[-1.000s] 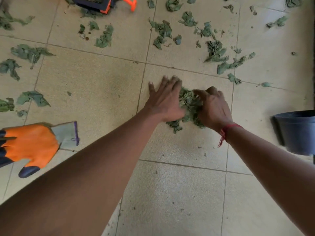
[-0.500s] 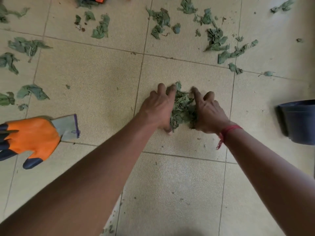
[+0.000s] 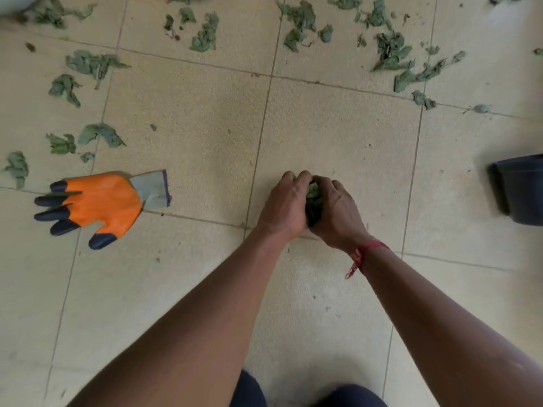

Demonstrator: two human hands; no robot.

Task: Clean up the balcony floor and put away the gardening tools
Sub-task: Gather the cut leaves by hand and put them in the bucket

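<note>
My left hand (image 3: 283, 205) and my right hand (image 3: 336, 214) are cupped together around a clump of green leaves (image 3: 312, 198), and only a sliver of it shows between them. The hands are low over the beige tiled floor (image 3: 191, 148), near its middle. An orange gardening glove (image 3: 100, 204) with dark fingertips and a grey cuff lies flat on the floor to the left. Scattered leaf scraps (image 3: 393, 54) lie across the far tiles, and more leaf scraps (image 3: 88, 66) lie at the far left.
A dark plastic pot (image 3: 520, 189) sits at the right edge, partly cut off by the frame. My knees in dark trousers (image 3: 323, 395) show at the bottom. A red thread is tied round my right wrist (image 3: 367, 251).
My hands have closed together and gathered the loose leaf pile into a tight clump, drawing it toward me. The view has shifted, so the black and orange tool at the top left is out of sight.
</note>
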